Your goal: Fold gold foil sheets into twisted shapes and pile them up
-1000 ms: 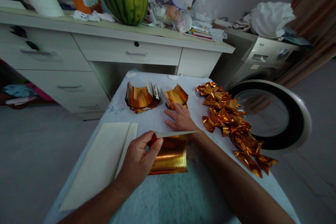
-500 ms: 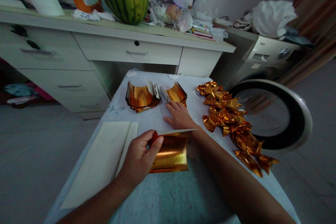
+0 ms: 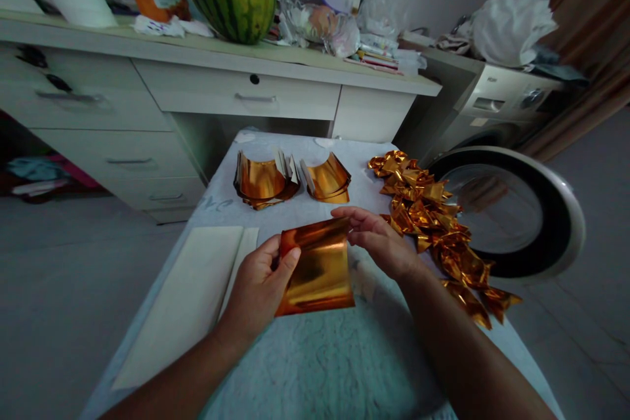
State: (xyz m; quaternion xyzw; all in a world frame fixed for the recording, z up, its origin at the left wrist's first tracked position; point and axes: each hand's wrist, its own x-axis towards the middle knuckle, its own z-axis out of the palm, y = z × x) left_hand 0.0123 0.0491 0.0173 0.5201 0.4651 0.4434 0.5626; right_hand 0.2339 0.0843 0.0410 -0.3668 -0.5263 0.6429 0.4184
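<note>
A shiny gold foil paper sheet (image 3: pixel 319 269) is held upright above the table by its left edge. My left hand (image 3: pixel 260 282) is closed on that edge, thumb in front and fingers behind. At the sheet's top right corner is my right hand (image 3: pixel 378 239), its fingers apart, the fingertips at the edge; a firm grip does not show. Beyond the hands lie two stacks of curved gold sheets, a left stack (image 3: pixel 263 180) and a right stack (image 3: pixel 329 177). Folded gold foil pieces (image 3: pixel 418 210) form a pile on the right.
A cloth-covered table (image 3: pixel 315 367) carries everything. White folded paper (image 3: pixel 182 295) lies at its left. Behind stands a white desk (image 3: pixel 290 98) with a cut watermelon (image 3: pixel 229 3) and plastic bags. A washing machine (image 3: pixel 502 98) has its round door (image 3: pixel 566 223) open beside the table's right edge.
My right hand has come back from the right stack to the held sheet's top right corner. The sheet has tilted to face me more, still in my left hand.
</note>
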